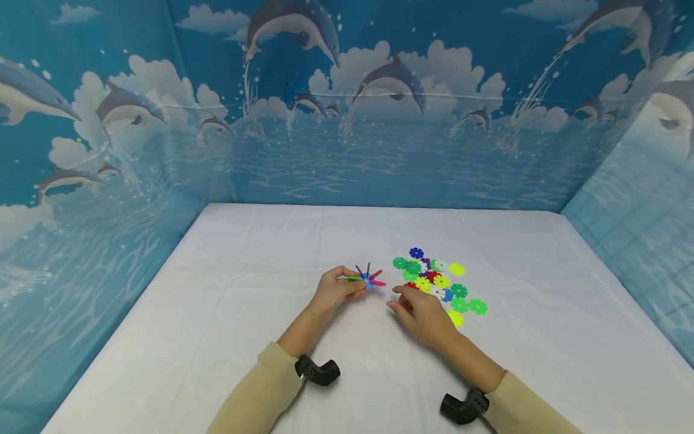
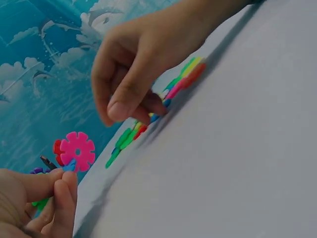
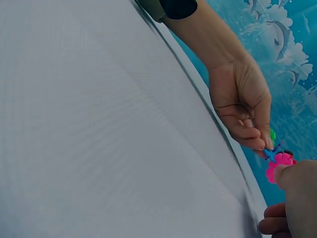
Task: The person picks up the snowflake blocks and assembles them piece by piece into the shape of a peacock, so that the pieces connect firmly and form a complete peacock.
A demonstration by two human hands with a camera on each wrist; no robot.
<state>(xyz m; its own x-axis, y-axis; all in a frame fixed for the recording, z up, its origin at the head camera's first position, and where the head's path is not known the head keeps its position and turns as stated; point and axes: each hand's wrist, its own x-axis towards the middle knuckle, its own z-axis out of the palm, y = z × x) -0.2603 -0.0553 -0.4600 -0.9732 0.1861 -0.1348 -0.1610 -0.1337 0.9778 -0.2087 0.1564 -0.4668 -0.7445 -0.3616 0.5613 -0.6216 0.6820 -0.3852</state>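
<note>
Loose discs (image 1: 441,281) lie on the worktop (image 1: 271,253); left of them, the disc cluster (image 1: 368,282) in my left grip (image 1: 337,287); before them, my right grip (image 1: 427,316); behind, the curtain (image 1: 379,163).

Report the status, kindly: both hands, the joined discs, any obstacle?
Left hand pinches joined discs. Right hand empty, fingers bent. Loose discs beside right hand. No obstacle seen between hands.
</note>
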